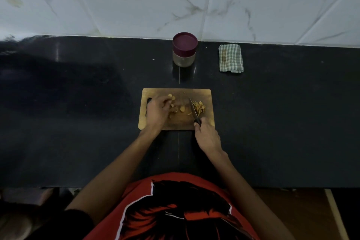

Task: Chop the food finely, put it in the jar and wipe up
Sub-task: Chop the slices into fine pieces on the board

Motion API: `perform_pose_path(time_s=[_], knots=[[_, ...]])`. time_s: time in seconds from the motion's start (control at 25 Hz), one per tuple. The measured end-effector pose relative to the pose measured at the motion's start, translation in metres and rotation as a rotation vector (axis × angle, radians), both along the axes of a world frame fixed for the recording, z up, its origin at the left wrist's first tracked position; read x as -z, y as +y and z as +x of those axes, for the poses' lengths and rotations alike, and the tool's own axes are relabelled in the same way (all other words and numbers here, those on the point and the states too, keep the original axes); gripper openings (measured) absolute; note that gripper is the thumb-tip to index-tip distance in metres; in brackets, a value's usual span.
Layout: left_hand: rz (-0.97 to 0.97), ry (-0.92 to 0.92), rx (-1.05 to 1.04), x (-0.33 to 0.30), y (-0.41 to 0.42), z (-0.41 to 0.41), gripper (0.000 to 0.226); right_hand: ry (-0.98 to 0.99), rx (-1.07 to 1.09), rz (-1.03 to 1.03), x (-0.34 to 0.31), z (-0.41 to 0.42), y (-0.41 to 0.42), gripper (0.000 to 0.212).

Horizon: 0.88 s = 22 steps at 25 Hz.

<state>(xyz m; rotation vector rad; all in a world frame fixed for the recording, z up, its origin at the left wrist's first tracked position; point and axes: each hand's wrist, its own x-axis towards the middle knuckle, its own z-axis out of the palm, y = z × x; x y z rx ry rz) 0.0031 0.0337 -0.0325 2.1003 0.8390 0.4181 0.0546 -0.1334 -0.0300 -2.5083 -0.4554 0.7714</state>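
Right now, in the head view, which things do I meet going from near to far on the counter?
Right hand gripping the knife → cutting board with food pieces → checked cloth and jar, side by side.

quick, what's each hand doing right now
Left hand: fingers curled on the food slices on the board.
Right hand: grips the knife.

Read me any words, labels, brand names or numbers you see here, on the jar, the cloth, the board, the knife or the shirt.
No readable text in this view.
jar: maroon lid and clear body, no label showing.
checked cloth: pattern only.
cutting board: bare wood.
knife: blade too small to show any marking.
red shirt: a black graphic, no lettering visible.
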Motion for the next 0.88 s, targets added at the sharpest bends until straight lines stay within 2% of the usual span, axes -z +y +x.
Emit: perform_pose_path(time_s=[0.08,0.2,0.36,0.52,0.64,0.76,0.88], knots=[[-0.08,0.01,-0.07,0.006,0.008,-0.017,0.021,-0.011,-0.003,-0.002,0.001,0.0,0.0,0.029],[-0.081,0.048,-0.027,0.013,0.009,-0.034,0.019,-0.017,0.001,0.0,0.002,0.0,0.001,0.028],[0.012,0.067,0.034,0.013,0.001,-0.028,0.02,-0.028,-0.002,-0.004,0.001,0.0,0.001,0.027],[0.173,0.173,0.165,0.015,0.002,-0.012,0.027,-0.022,-0.005,-0.021,0.002,0.0,0.001,0.03],[0.209,0.229,0.226,0.017,0.004,-0.01,0.029,-0.011,0.008,-0.017,0.003,0.001,0.001,0.029],[0.238,0.225,0.239,0.015,0.003,-0.01,0.025,-0.009,0.008,-0.008,0.003,0.001,0.001,0.027],[0.188,0.15,0.199,0.01,0.003,-0.009,0.013,-0.014,0.002,-0.002,0.003,0.001,0.001,0.026]])
